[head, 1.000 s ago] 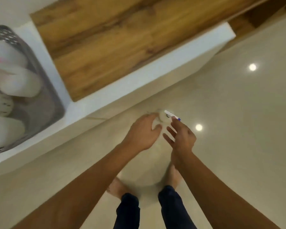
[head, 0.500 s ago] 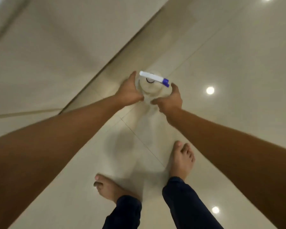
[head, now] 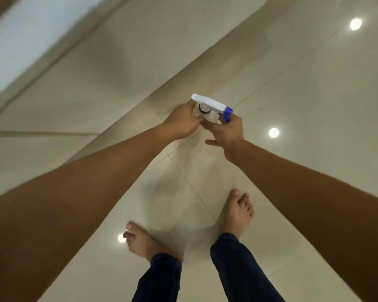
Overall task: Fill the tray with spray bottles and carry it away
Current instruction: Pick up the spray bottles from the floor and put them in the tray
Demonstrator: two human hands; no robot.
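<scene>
Both hands out front over the tiled floor (head: 292, 105) — left hand (head: 181, 123) wrapped round the spray bottle (head: 207, 110), right hand (head: 227, 131) pinching near the blue nozzle, other fingers loose. Tray not in view. Risk: bottle slips mid-walk — grip shared, frame blurred.

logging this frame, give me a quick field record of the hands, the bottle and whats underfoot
held item: spray bottle, white trigger head, blue nozzle
left hand: gripping the bottle body
right hand: on the bottle by the nozzle, exact grip unclear
floor: glossy pale tiles with light reflections
feet: bare, dark trousers above
tray: not in view
</scene>
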